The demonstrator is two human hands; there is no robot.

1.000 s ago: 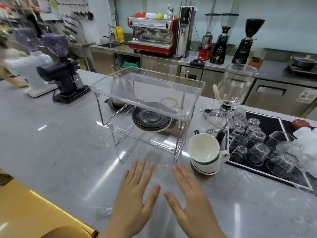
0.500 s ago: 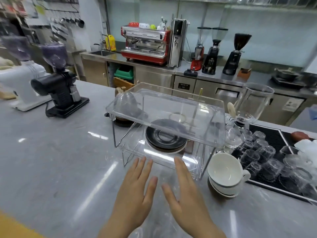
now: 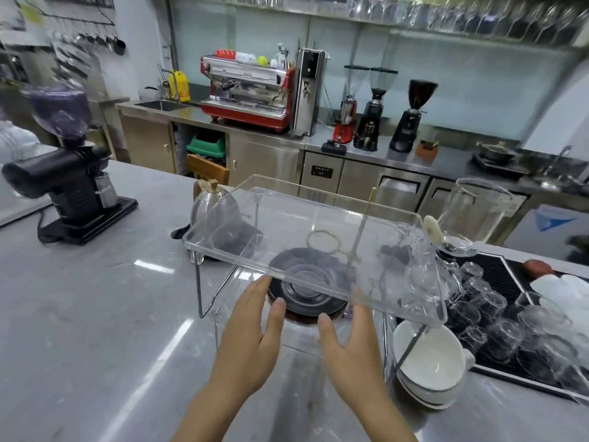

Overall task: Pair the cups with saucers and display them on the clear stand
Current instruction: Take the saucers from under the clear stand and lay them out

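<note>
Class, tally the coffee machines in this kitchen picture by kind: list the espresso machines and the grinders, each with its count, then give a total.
Espresso machines: 1, the red one on the back counter.
Grinders on the back counter: 3, red, black, black.
Grinders on the near counter: 1, black; something white at the left edge is too cut off to count.
Total: 5

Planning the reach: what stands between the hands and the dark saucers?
Nothing solid blocks the hands. The dark saucers lie on the clear stand's lower tier, just beyond the fingertips; its top shelf overhangs them.
</note>
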